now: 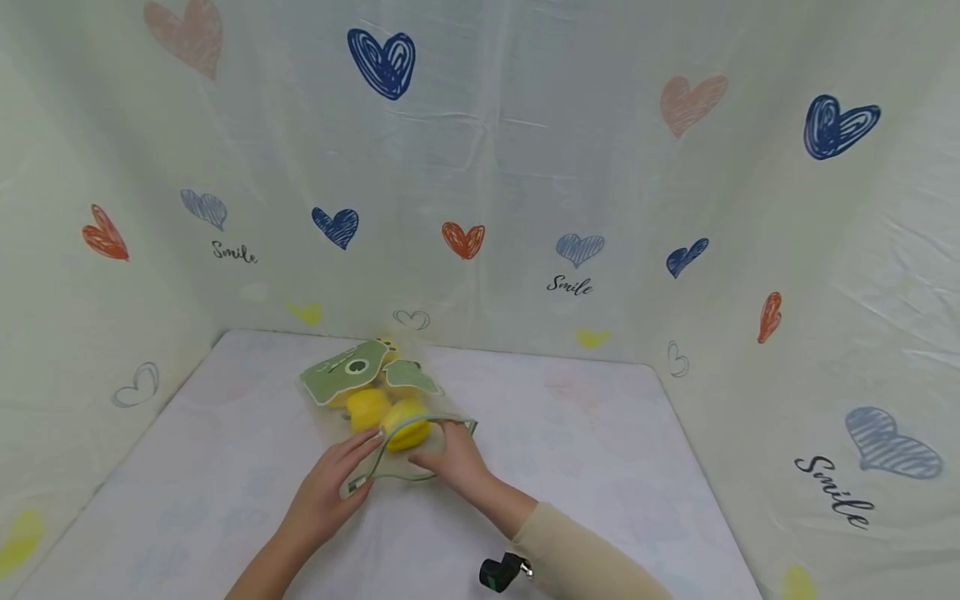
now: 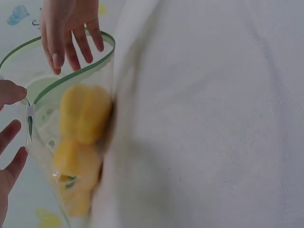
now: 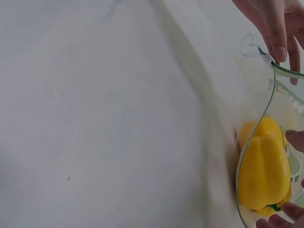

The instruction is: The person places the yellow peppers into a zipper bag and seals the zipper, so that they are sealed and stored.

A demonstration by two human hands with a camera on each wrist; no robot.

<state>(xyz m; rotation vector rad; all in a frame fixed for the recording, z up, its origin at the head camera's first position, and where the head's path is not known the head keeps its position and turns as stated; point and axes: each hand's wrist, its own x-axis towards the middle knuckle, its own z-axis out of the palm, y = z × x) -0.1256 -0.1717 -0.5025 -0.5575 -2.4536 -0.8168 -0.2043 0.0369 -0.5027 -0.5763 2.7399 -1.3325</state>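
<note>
A clear bag (image 1: 411,377) with green printed shapes and a green-edged mouth lies on the table. Yellow bell peppers (image 1: 367,408) show through its plastic; the right wrist view shows one pepper (image 3: 263,171) just inside the mouth. My left hand (image 1: 322,492) holds the bag's left corner by the zip end, thumb and fingers at the rim. My right hand (image 1: 461,462) reaches into the opening at the other side, its fingers spread and loosely straight in the left wrist view. Those fingertips are close to the pepper; whether they touch it I cannot tell.
A white cloth covers the table (image 1: 600,467). Curtains (image 1: 495,167) printed with hearts and "Smile" enclose it at the back and sides. A small black object (image 1: 501,573) with a metal piece lies beside the right sleeve (image 1: 577,550), near the front.
</note>
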